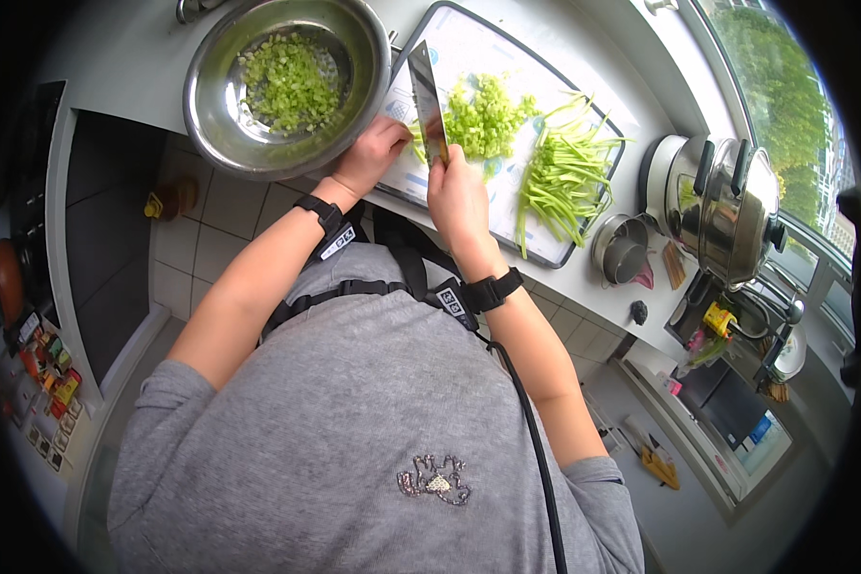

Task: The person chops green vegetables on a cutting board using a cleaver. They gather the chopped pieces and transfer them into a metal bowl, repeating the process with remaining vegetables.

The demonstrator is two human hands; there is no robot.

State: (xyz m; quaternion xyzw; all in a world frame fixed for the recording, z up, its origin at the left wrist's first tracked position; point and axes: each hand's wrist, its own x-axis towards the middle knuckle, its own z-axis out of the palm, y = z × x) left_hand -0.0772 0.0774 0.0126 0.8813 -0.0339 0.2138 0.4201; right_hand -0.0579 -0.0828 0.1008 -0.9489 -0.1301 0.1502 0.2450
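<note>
- Grey T-shirt [344,411] sat nearest.
- Right hand [460,198] held the cleaver [428,103] over the cutting board [464,40], closed grip mostly hiding its handle.
- Left hand [371,159] curled, its grip's hold unclear.
- Steel bowl [218,69] contained chopped green stems [290,84].

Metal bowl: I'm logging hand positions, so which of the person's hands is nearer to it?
Left. The left hand is beside the lower-right rim of the metal bowl; the right hand is farther right, holding the knife.

A steel knife [427,91] is beside chopped green stalks [488,117]
</note>
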